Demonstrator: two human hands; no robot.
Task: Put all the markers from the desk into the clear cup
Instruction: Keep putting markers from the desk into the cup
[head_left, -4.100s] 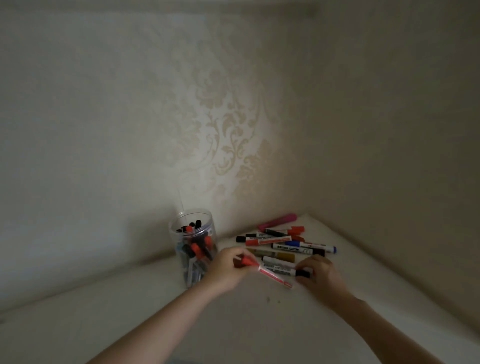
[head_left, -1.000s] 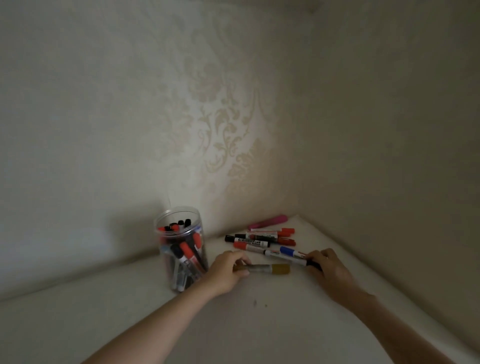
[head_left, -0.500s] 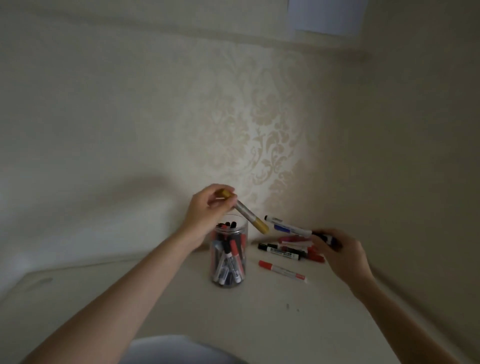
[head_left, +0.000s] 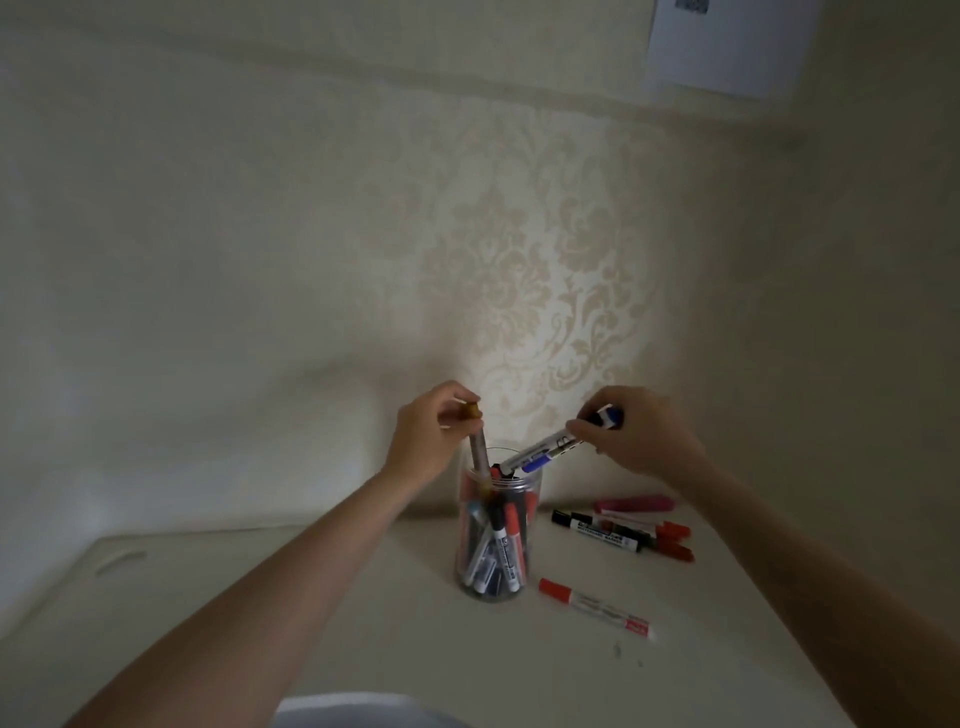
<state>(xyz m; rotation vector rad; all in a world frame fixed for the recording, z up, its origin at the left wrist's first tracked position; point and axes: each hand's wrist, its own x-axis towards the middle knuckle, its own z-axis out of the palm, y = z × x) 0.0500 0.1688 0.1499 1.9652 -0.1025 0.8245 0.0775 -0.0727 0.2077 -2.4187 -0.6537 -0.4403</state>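
The clear cup (head_left: 470, 584) stands on the desk with several markers upright inside. My left hand (head_left: 426, 441) grips a gold-capped marker (head_left: 479, 449) nearly vertical, its lower end inside the cup's mouth. My right hand (head_left: 641, 436) holds markers (head_left: 545, 449) slanted down-left, a blue-and-white one and a black tip showing at the cup's rim. A red-capped marker (head_left: 592, 607) lies alone on the desk right of the cup. Behind it, a cluster holds a black marker (head_left: 597, 531), red-capped markers (head_left: 672, 540) and a pink one (head_left: 636, 503).
The white desk (head_left: 363, 649) fits into a corner between patterned walls; the right wall runs close behind the marker cluster. A sheet of paper (head_left: 727, 47) hangs high on the wall. A pale rounded object (head_left: 358, 712) shows at the bottom edge.
My left hand has turned the gold-capped marker upright and lowered its end into the cup. My right hand has lifted its markers leftward to the cup's rim.
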